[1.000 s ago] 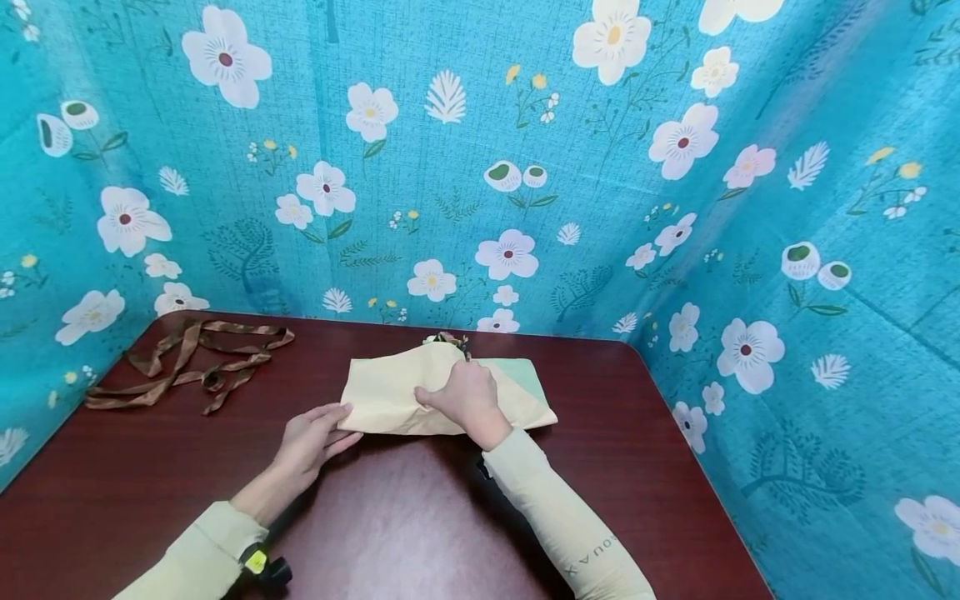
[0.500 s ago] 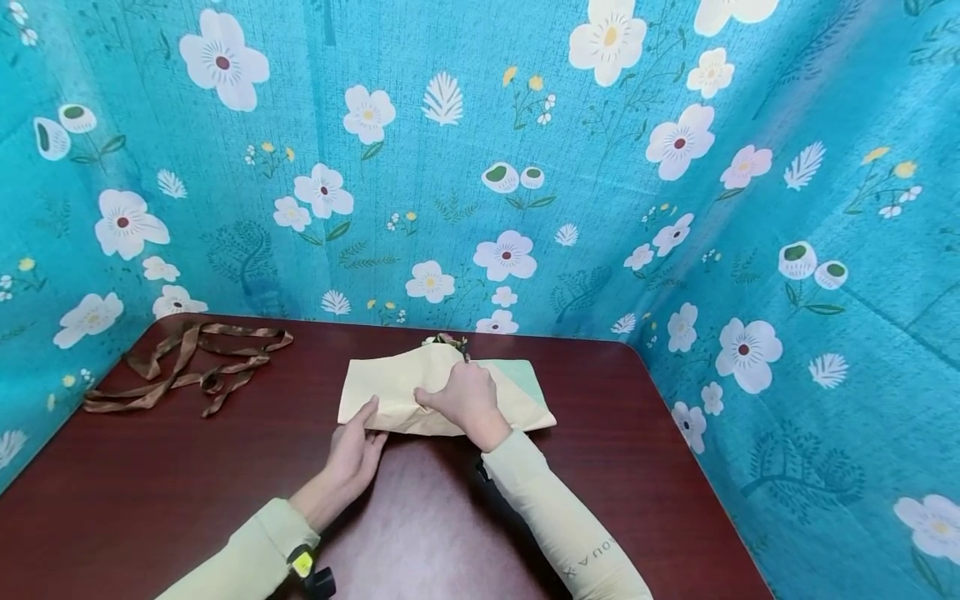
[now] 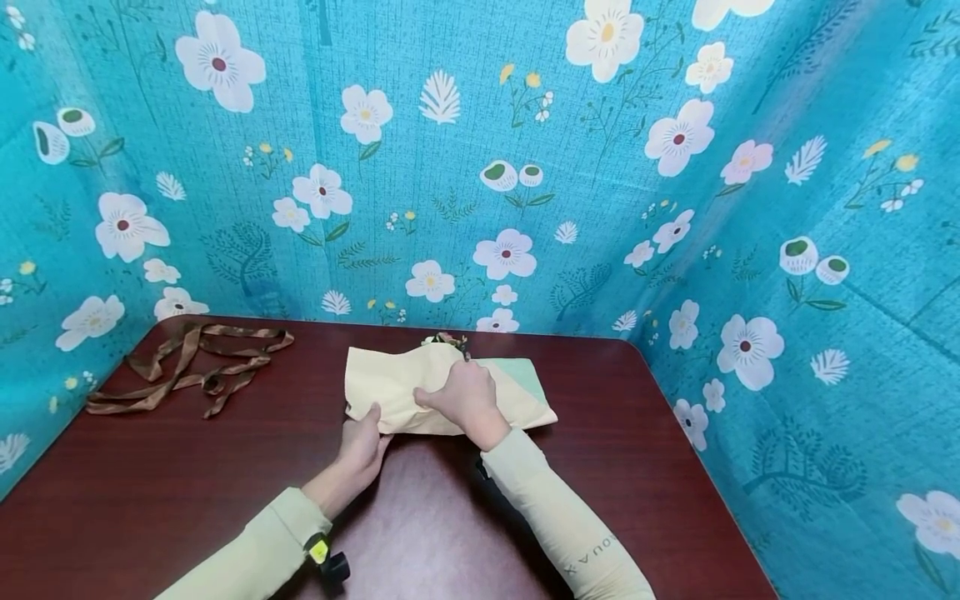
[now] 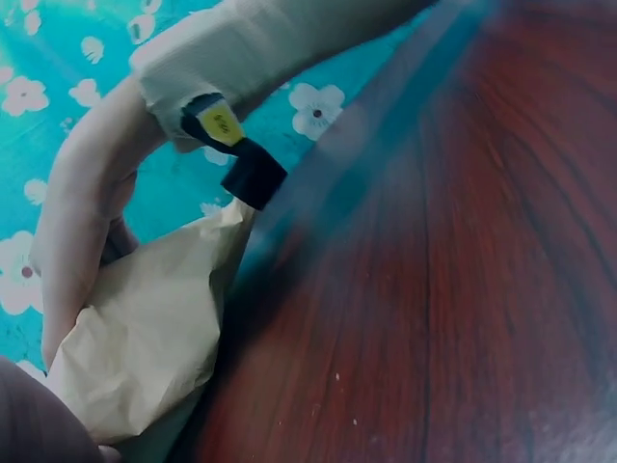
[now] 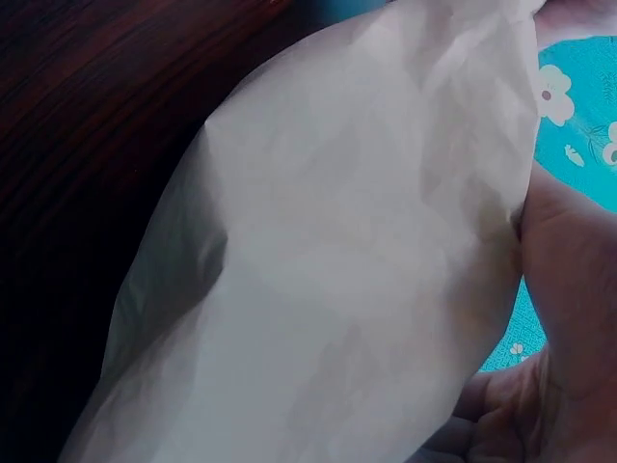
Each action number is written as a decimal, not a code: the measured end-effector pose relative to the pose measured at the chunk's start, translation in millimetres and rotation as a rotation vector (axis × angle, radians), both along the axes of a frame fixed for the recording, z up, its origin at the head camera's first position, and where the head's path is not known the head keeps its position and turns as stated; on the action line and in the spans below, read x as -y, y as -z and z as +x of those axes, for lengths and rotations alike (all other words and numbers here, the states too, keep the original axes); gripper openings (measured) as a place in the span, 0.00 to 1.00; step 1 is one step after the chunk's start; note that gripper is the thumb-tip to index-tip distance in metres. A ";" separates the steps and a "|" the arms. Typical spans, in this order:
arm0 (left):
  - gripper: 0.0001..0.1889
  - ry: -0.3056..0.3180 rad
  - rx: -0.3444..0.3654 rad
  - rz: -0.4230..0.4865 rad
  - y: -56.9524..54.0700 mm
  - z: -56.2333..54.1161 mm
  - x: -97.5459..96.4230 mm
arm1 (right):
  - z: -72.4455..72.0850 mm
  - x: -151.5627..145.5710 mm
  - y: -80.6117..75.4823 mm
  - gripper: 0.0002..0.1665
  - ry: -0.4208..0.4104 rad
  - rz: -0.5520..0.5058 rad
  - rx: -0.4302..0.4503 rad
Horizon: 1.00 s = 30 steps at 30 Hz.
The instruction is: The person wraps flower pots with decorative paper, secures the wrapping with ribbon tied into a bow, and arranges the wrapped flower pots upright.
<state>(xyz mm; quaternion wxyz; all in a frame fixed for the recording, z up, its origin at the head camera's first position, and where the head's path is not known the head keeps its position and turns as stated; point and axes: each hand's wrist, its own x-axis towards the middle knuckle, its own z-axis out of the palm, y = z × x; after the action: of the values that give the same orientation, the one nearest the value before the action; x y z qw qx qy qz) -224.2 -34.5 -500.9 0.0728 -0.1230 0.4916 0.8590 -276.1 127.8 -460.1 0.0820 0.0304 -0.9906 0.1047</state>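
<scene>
1. Head view: from here I see a cream paper wrap (image 3: 397, 375) near the far side of the dark red table (image 3: 427, 525). The left hand (image 3: 362, 450) pinches its near left edge, thumb on top; the other fingers pass underneath, mostly out of sight. The right hand (image 3: 468, 396) grips the wrap from above, thumb out to the left, fingertips hidden on the far side. A scrap of flowers (image 3: 446, 338) peeks over the top, too small to make out; the rest is covered. A mint-green sheet (image 3: 517, 375) shows only its right part. A brown ribbon (image 3: 225, 358) lies in loose loops at the far left.

2. Left wrist view: the wrap is pinched up between hands, its lower end cut off. A black wrist strap (image 4: 224, 130) bears a yellow label I can't read. The near hand is a dark, cropped shape; its fingers I cannot tell.

3. Right wrist view: creased paper fills most of it, hiding whatever is inside. A thumb presses the right edge; the fingers below curl behind, partly hidden.
</scene>
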 end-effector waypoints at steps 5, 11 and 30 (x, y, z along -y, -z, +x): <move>0.25 -0.068 -0.060 -0.150 1.2 3.0 -3.5 | 0.8 0.9 -0.5 0.36 0.004 0.000 0.000; 0.20 -0.087 -0.162 -0.440 0.5 7.9 -10.0 | 0.8 3.0 -0.8 0.37 0.011 0.019 0.001; 0.25 -0.084 -0.077 -0.136 -5.1 -7.9 -16.1 | 3.0 0.6 1.6 0.37 0.011 0.026 -0.028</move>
<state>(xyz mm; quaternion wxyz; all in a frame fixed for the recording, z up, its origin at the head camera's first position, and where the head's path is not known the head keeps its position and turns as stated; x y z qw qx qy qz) -232.1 -18.4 -495.8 0.0091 -0.1152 0.5457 0.8300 -273.0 127.2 -461.6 0.0961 0.0273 -0.9908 0.0910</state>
